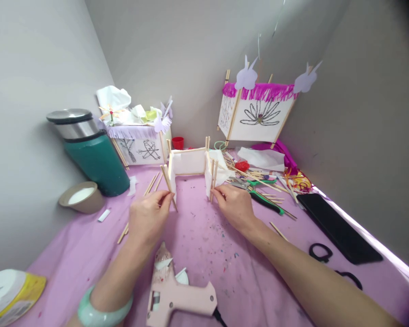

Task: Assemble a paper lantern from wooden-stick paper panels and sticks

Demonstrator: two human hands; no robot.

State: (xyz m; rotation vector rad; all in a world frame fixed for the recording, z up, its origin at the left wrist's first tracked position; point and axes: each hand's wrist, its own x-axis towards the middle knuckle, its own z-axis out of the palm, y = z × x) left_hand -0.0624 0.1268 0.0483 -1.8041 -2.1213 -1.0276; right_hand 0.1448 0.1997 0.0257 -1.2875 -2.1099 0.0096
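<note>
A small three-sided frame (190,162) of thin wooden sticks with white paper panels stands upright on the table, its open side toward me. My left hand (152,210) pinches the left front stick post (167,180) low down between thumb and fingers. Opposite it, my right hand (234,203) has a pinch on the right front post (214,175). The fingertips partly hide the lower ends of both posts. Below my hands lies a pink glue gun (182,295) on its side, its nozzle pointing away from me.
Green-handled pliers (266,202) and loose sticks lie right, near a black phone (339,227) and black-handled scissors (321,252). A teal bottle (97,161), a bowl (82,200) and a decorated paper lantern (146,147) stand left. Another lantern (261,116) is at back right.
</note>
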